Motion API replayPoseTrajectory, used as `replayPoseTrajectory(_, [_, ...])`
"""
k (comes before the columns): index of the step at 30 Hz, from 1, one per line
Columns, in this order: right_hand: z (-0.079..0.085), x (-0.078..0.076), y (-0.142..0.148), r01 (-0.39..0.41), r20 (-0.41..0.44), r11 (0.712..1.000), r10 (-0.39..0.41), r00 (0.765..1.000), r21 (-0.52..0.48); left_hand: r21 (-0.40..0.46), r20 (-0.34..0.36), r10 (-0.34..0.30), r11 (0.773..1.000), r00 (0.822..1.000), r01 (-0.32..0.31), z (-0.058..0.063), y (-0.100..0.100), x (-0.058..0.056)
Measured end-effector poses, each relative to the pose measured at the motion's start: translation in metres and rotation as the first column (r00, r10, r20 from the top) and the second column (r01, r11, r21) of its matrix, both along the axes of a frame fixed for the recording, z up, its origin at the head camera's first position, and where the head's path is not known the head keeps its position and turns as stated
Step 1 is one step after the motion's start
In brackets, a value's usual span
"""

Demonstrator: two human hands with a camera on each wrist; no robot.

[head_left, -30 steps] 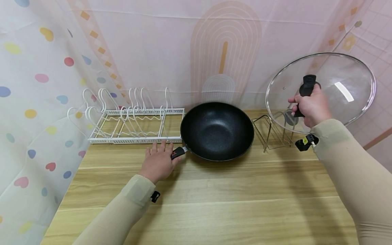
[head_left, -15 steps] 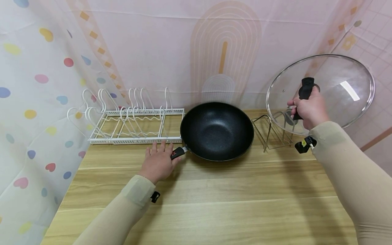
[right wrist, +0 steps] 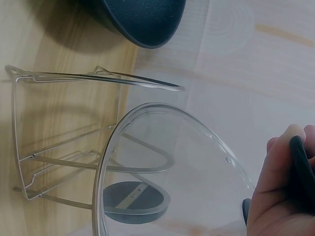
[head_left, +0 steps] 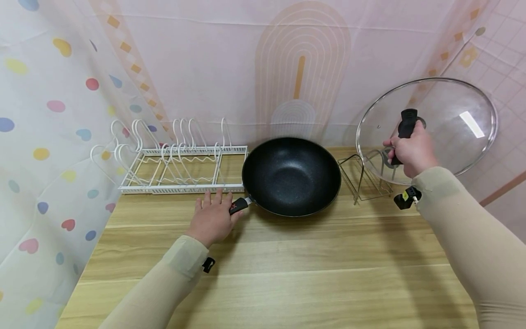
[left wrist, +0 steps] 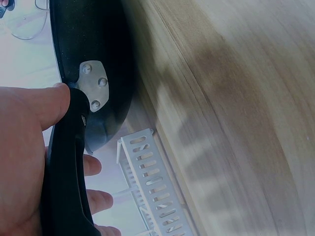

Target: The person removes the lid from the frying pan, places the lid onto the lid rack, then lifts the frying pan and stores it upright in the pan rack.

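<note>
A black wok [head_left: 291, 183] sits on the wooden table, its handle [head_left: 239, 205] pointing front left. My left hand [head_left: 211, 219] lies palm down over that handle with straight, spread fingers; in the left wrist view the thumb touches the black handle [left wrist: 66, 162] and the fingertips reach past it. To the right, my right hand [head_left: 415, 151] grips the black upright handle [head_left: 407, 122] of a large glass lid [head_left: 456, 103]. The lid stands steeply tilted above and behind a small wire rack [head_left: 371, 198]. In the right wrist view the lid's rim [right wrist: 101, 182] overlaps the rack, contact unclear.
A white dish rack [head_left: 185, 188] with several upright loops stands left of the wok. Behind the lid, a dark round piece [right wrist: 133, 201] shows at the wire rack. A patterned curtain [head_left: 213, 68] hangs along the table's back edge.
My right hand has brought the lid slightly down and to the left, nearer the wire rack. The left hand and the wok have stayed put.
</note>
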State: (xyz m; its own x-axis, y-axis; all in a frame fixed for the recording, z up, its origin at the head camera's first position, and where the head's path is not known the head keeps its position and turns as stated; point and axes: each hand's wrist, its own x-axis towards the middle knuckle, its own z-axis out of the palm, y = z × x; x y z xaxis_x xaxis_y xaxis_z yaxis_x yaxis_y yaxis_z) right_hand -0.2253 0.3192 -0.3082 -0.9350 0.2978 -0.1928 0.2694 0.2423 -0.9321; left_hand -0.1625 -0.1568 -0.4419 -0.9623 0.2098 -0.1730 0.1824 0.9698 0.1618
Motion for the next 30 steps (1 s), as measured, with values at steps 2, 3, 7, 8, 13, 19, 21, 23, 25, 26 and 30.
replayPoseTrajectory(2, [-0.002, 0.0, 0.0, -0.003, -0.005, 1.0, 0.004, 1.0, 0.005, 0.0, 0.0, 0.0, 1.0, 1.0, 0.0, 0.0, 0.0, 0.0])
replayPoseTrajectory(3, [-0.003, -0.001, 0.001, -0.007, -0.007, 1.0, 0.007, 1.0, 0.005, 0.0, -0.001, 0.0, 1.0, 1.0, 0.0, 0.0, 0.0, 0.0])
replayPoseTrajectory(7, [-0.008, -0.001, 0.001, -0.009, -0.008, 1.0, 0.009, 1.0, 0.018, -0.004, 0.001, 0.0, 1.0, 1.0, 0.0, -0.001, -0.001, 0.0])
replayPoseTrajectory(8, [-0.009, -0.001, 0.001, -0.008, -0.01, 1.0, 0.008, 1.0, 0.022, -0.005, 0.001, 0.0, 1.0, 1.0, 0.0, -0.001, 0.0, 0.0])
replayPoseTrajectory(13, [-0.015, 0.0, 0.0, 0.003, -0.017, 0.999, -0.002, 1.0, 0.042, -0.004, 0.0, 0.001, 1.0, 1.0, -0.001, -0.001, 0.0, 0.0])
replayPoseTrajectory(19, [-0.021, 0.0, 0.0, -0.013, -0.019, 0.997, 0.014, 1.0, 0.08, 0.001, 0.003, 0.003, 1.0, 1.0, -0.003, -0.001, 0.0, 0.0])
replayPoseTrajectory(21, [-0.022, 0.0, -0.001, -0.018, -0.017, 0.996, 0.02, 1.0, 0.086, 0.002, 0.004, 0.004, 1.0, 1.0, -0.004, -0.001, 0.0, 0.0])
replayPoseTrajectory(23, [-0.024, 0.0, -0.002, -0.02, -0.017, 0.996, 0.022, 1.0, 0.087, 0.003, 0.002, 0.003, 1.0, 1.0, -0.003, -0.001, 0.0, 0.0])
replayPoseTrajectory(25, [-0.025, 0.001, -0.002, -0.023, -0.018, 0.996, 0.025, 1.0, 0.085, 0.002, -0.002, 0.002, 1.0, 1.0, -0.002, -0.001, -0.001, 0.0])
replayPoseTrajectory(26, [-0.026, 0.001, -0.003, -0.022, -0.016, 0.996, 0.024, 1.0, 0.085, 0.001, -0.003, 0.0, 1.0, 1.0, 0.0, -0.002, -0.001, 0.0])
replayPoseTrajectory(30, [-0.028, 0.002, -0.003, -0.022, -0.01, 0.996, 0.023, 1.0, 0.088, 0.001, -0.007, -0.001, 1.0, 1.0, 0.001, -0.002, -0.001, 0.0])
